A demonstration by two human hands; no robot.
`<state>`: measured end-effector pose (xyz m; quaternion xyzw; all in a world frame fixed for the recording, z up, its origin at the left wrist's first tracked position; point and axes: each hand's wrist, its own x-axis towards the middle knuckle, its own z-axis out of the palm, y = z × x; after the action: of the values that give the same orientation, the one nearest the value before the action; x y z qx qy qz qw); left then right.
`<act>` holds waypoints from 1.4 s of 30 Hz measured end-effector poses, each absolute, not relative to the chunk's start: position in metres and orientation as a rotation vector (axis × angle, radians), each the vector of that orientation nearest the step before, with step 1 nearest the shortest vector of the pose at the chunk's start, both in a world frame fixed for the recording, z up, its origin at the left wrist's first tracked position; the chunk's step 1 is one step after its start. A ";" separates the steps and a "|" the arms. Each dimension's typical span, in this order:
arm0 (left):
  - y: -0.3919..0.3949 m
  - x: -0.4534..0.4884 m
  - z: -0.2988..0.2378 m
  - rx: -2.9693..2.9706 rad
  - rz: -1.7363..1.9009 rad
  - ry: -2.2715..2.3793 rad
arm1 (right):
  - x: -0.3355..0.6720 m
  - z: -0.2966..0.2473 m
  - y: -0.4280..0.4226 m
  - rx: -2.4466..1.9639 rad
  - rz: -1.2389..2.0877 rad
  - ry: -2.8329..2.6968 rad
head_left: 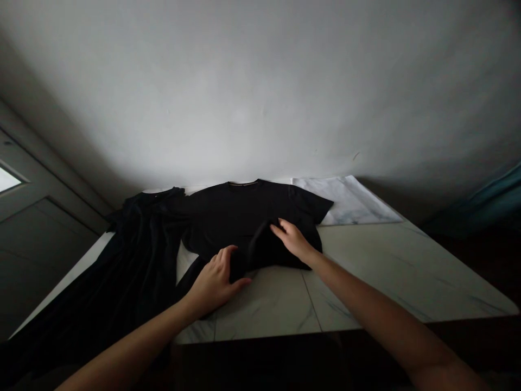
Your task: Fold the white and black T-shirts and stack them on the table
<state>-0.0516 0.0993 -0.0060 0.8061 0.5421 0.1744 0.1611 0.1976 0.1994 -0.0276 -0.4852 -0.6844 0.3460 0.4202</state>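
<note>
A black short-sleeved T-shirt [228, 217] lies on the marble-patterned table [366, 271], its neckline toward the wall. My right hand [293, 239] is closed on the shirt's fabric at the lower middle, where the cloth is lifted into a fold. Over the shirt's lower left part is my left hand [217, 279], its thumb and fingers apart. Whether its far fingers touch the cloth is hard to see in the dim light.
Another dark garment [142, 255], crumpled, spreads over the table's left side and hangs past the front edge. White folded cloth [345, 201] lies at the back right. Behind stands a pale wall [244, 98]; a door [36, 217] is at the left and bluish fabric [480, 201] at the right.
</note>
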 end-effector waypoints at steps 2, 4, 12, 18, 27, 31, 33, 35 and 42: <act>0.111 -0.039 -0.010 2.382 0.406 1.581 | 0.202 -0.024 0.230 -1.334 0.884 -1.650; 0.123 -0.031 -0.013 2.426 0.262 1.674 | 0.205 -0.025 0.253 -1.500 0.868 -1.567; 0.119 -0.047 -0.019 2.730 0.224 1.828 | 0.221 -0.055 0.277 -1.608 0.913 -1.314; 0.102 -0.063 -0.024 2.692 -0.004 1.476 | 0.221 -0.067 0.282 -1.516 1.082 -1.087; 0.124 -0.141 -0.006 2.332 -0.089 0.991 | 0.228 -0.066 0.293 -1.562 1.300 -0.859; 0.132 -0.146 -0.015 2.195 0.211 1.078 | 0.234 -0.059 0.299 -1.509 1.329 -0.835; 0.140 -0.143 -0.017 2.004 0.534 1.202 | 0.239 -0.057 0.301 -1.476 1.319 -0.842; 0.153 -0.140 -0.015 1.651 0.908 1.367 | 0.245 -0.055 0.304 -1.442 1.260 -0.856; 0.221 -0.135 0.006 0.723 1.354 1.561 | 0.267 -0.054 0.321 -1.424 1.046 -0.952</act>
<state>-0.1348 0.2215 0.0063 0.2934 0.6336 0.5497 0.4586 0.2666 0.3213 -0.0539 -0.5983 -0.4002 0.4395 0.5374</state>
